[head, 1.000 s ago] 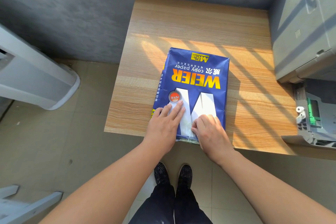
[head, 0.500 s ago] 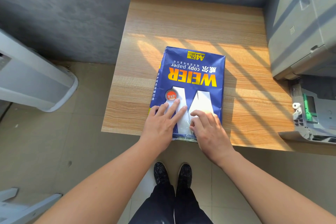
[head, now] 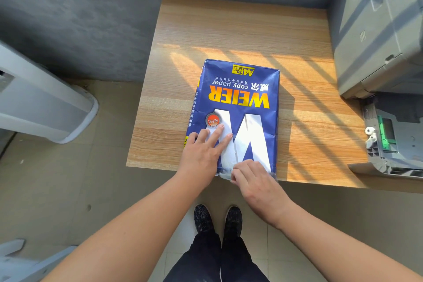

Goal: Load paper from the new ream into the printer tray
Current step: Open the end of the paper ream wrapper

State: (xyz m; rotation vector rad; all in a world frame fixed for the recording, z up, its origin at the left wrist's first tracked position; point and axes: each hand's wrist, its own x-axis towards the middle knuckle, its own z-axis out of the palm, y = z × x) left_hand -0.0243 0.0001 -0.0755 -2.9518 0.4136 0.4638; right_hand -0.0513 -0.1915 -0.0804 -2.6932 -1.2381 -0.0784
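Observation:
A blue ream of copy paper (head: 238, 98) lies flat on the wooden table (head: 240, 30), its near end at the table's front edge. My left hand (head: 203, 153) presses flat on the ream's near left part, fingers spread. At the ream's near end my right hand (head: 254, 181) curls its fingers over the wrapper's edge, pinching the wrapper there. The grey printer (head: 380, 30) stands at the right, with its pulled-out tray (head: 393, 142) below it near the table's right front corner.
A white and grey appliance (head: 41, 103) stands on the floor to the left. A grey wall runs behind the table. My shoes (head: 217, 217) are on the tiled floor just under the table's front edge. Pale plastic parts (head: 13, 256) lie at bottom left.
My right hand has slid back from the top of the ream to its near end and curled over the wrapper edge. My left hand stays pressed flat on the ream.

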